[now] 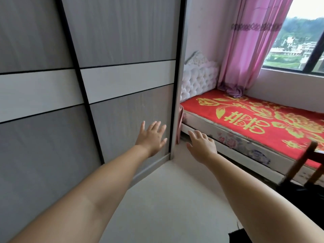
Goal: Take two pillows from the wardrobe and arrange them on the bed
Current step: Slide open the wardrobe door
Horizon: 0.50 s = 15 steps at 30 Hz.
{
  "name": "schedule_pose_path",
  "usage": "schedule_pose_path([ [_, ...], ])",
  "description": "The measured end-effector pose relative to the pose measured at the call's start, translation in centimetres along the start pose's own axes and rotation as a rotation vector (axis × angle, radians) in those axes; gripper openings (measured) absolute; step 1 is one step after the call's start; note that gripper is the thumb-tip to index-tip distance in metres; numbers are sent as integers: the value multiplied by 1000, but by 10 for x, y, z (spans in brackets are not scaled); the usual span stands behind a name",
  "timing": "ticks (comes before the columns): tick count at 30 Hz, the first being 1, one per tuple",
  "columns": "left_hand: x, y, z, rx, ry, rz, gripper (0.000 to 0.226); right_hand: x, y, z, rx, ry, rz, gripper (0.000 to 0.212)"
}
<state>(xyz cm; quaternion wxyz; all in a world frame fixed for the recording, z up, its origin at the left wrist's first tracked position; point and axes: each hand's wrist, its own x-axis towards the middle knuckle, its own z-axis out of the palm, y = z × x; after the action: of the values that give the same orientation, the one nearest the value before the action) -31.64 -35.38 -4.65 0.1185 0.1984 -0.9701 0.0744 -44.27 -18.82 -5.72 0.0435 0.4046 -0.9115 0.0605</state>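
Both bare arms reached forward, the left hand [152, 136] spread in front of the closed grey wardrobe [122, 106] door, the right hand [201, 144] open near its corner; beyond lay the bed [263, 120] with a red-and-gold cover, pink curtain [249, 41] hanging beside the window [301, 37]

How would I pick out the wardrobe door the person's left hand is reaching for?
Start at the big grey wardrobe filling the left of the view. Its front is split by a black upright strip into two sliding panels. The door meant is the right one, nearest the red bed, with the left hand spread in front of its lower part.
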Motion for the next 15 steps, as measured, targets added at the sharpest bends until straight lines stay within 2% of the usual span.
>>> schedule_pose_path([
  [7,169,-25,17,16,25,-22,58,180,48,-1,18,-12,-13,53],
  [15,325,-84,70,53,15,-7,58,356,46,29,8,-14,-82,57],
])
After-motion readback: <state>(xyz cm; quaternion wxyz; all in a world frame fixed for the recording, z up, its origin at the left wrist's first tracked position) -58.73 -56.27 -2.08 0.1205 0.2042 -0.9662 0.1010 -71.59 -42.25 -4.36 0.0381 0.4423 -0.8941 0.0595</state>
